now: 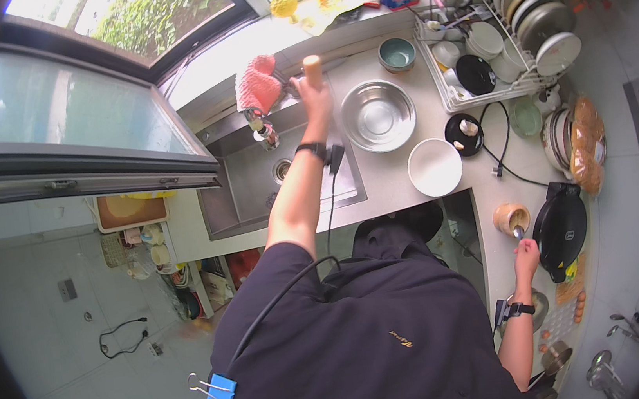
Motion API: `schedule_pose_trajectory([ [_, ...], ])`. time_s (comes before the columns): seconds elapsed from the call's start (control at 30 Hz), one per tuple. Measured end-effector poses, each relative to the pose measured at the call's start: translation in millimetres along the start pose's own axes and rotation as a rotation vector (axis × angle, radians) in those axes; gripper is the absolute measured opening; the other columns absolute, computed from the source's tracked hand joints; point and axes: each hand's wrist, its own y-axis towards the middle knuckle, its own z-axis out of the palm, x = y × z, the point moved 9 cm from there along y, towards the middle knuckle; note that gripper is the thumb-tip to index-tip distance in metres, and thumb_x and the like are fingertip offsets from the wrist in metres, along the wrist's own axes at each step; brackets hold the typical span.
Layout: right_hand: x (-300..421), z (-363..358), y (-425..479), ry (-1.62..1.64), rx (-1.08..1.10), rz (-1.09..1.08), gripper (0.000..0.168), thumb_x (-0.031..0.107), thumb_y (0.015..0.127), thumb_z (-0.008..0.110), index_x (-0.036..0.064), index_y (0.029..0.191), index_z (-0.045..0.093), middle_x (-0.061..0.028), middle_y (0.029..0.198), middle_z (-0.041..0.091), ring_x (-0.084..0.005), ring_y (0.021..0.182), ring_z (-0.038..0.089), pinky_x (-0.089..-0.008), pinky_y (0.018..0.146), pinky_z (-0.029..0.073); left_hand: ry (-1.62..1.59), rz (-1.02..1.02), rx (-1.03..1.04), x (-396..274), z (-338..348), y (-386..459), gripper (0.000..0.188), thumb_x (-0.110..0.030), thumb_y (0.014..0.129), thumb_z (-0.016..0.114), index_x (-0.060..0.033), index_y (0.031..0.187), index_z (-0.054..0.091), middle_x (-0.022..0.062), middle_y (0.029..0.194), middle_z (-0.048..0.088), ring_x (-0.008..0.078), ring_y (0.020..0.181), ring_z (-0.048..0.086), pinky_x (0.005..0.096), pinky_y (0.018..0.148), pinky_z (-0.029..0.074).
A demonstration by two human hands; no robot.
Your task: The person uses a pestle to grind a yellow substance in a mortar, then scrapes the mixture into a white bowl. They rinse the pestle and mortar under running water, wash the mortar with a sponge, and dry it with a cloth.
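My left hand (317, 98) reaches out past the sink and grips a pale wooden pestle (312, 69), held upright by the back edge of the counter. Off to the right, my right hand (526, 257) pinches the handle of a metal spoon (518, 232). The spoon's other end dips into a small wooden mortar (503, 217) on the side counter; its contents are hard to make out. Close beside the mortar lies a black round electric griddle (562, 233). Garlic (468, 127) rests on a black plate (456, 147) farther back.
A stainless steel basin (379, 116), a white bowl (434, 167) and a teal bowl (397, 54) stand right of the metal sink (240, 179). Behind them is a loaded dish rack (479, 99). An open window sash (74, 121) juts in from the left. A black cord (507, 142) crosses the counter.
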Motion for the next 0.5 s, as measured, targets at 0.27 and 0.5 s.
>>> schedule_pose_trajectory([
  [0.27, 2.8, -23.4, -9.3, -0.126, -0.007, 0.035, 0.016, 0.016, 0.107, 0.064, 0.001, 0.103, 0.067, -0.0041, 0.076, 0.071, -0.0142, 0.07, 0.067, -0.032, 0.069, 0.051, -0.126, -0.203, 0.176, -9.6, 0.7, -35.6, 0.043, -0.013, 0.094, 0.067, 0.0057, 0.131, 0.055, 0.0272, 0.113, 0.071, 0.0401, 0.105, 0.072, 0.0498, 0.093, 0.055],
  [0.5, 10.5, -10.2, -2.6, -0.017, 0.071, 0.175, 0.015, 0.017, 0.107, 0.064, 0.003, 0.103, 0.067, -0.0026, 0.076, 0.071, -0.0103, 0.061, 0.059, -0.0302, 0.057, 0.044, -0.448, -0.842, 0.367, 112.4, -53.9, -210.1, 0.022, -0.016, 0.098, 0.074, -0.0014, 0.108, 0.061, 0.0048, 0.088, 0.065, 0.0162, 0.073, 0.067, 0.0329, 0.057, 0.06],
])
